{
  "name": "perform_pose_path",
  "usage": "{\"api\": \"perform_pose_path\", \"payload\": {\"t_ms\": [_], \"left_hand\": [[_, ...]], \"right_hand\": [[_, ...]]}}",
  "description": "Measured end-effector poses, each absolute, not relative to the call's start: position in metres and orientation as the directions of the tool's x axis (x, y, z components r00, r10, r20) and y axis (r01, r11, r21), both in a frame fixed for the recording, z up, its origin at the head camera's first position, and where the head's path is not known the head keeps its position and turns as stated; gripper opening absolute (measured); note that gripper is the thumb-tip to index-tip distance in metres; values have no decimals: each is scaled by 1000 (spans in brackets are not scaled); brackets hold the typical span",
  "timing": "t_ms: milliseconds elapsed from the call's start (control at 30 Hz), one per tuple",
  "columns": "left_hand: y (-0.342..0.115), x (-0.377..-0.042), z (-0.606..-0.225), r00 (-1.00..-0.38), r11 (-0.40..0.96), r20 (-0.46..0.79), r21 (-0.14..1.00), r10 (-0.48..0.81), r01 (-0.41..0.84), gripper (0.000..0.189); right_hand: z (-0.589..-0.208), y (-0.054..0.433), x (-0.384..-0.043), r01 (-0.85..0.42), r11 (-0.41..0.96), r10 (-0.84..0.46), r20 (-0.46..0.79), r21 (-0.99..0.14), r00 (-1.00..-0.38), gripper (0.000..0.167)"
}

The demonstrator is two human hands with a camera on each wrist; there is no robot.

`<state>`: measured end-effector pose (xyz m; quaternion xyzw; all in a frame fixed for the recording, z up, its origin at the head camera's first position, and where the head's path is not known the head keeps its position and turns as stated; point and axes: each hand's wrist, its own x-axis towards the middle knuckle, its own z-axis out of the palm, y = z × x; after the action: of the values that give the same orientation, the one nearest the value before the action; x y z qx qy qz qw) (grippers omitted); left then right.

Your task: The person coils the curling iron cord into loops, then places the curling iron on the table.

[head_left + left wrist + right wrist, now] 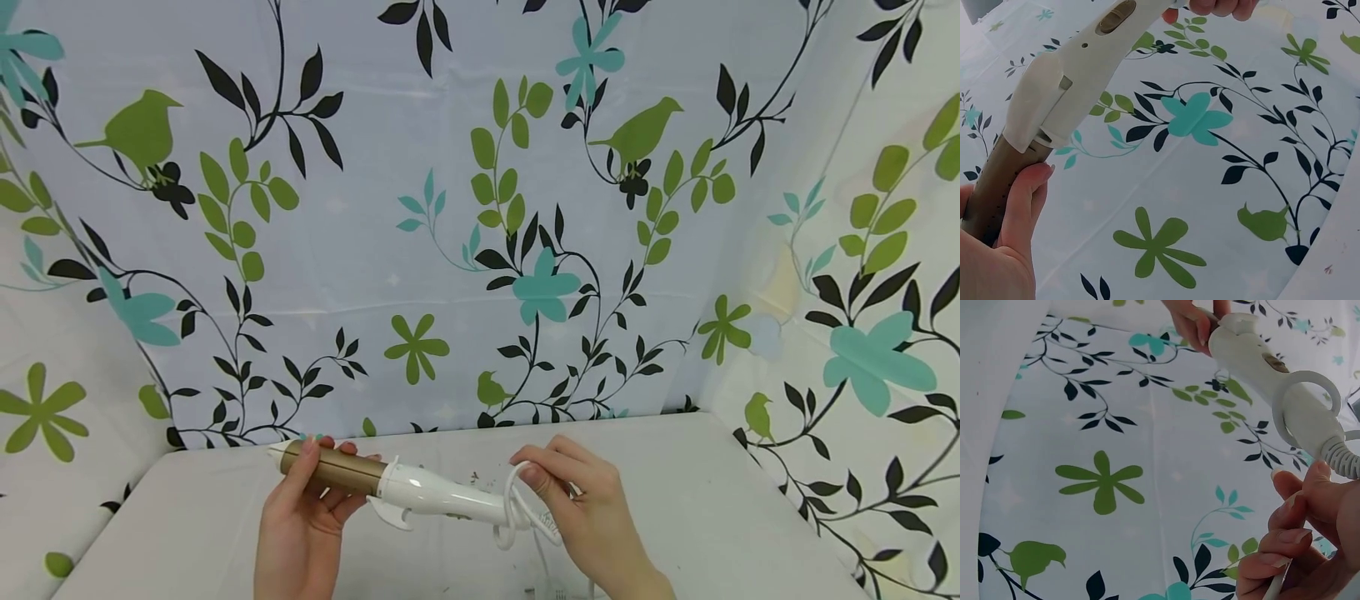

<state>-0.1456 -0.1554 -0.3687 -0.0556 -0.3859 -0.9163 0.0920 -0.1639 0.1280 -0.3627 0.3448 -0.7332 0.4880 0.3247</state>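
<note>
A curling iron (442, 495) with a gold-brown barrel and a white handle is held above the table, its white tip pointing left. My left hand (303, 517) grips the barrel, thumb on the near side, as the left wrist view also shows. The white clamp lever hangs under the handle. A white cord (1280, 406) loops round the handle's end near the ribbed sleeve (1338, 457). With curled fingers my right hand (596, 508) holds the cord beside that end. Part of the cord runs out below the fingers in the right wrist view.
Beneath the hands is a white table (675, 492). A cloth (360, 275) printed with leaves, birds and flowers hangs behind it, and similar cloth (885, 467) covers the right side. Cord hangs down toward the table's near edge.
</note>
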Motion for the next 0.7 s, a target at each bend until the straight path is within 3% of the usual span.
{"api": "perform_pose_path", "payload": {"t_ms": [333,433,633,700], "left_hand": [[-160,-146,-372,-979,-732,181,654,-94,191,20],[-161,-146,-373,-980,-743,172,643,-98,187,19],[-163,-148,-373,-986,-757,136,633,-100,165,18],[-164,-148,-373,-986,-769,130,617,-107,165,18]], "right_hand": [[-365,125,-161,-684,291,-266,630,-669,-729,20],[-367,122,-162,-675,263,-315,600,-689,-735,21],[-371,117,-165,-732,233,-379,633,-641,-675,21],[-371,117,-165,-718,266,-379,614,-644,-692,22]]}}
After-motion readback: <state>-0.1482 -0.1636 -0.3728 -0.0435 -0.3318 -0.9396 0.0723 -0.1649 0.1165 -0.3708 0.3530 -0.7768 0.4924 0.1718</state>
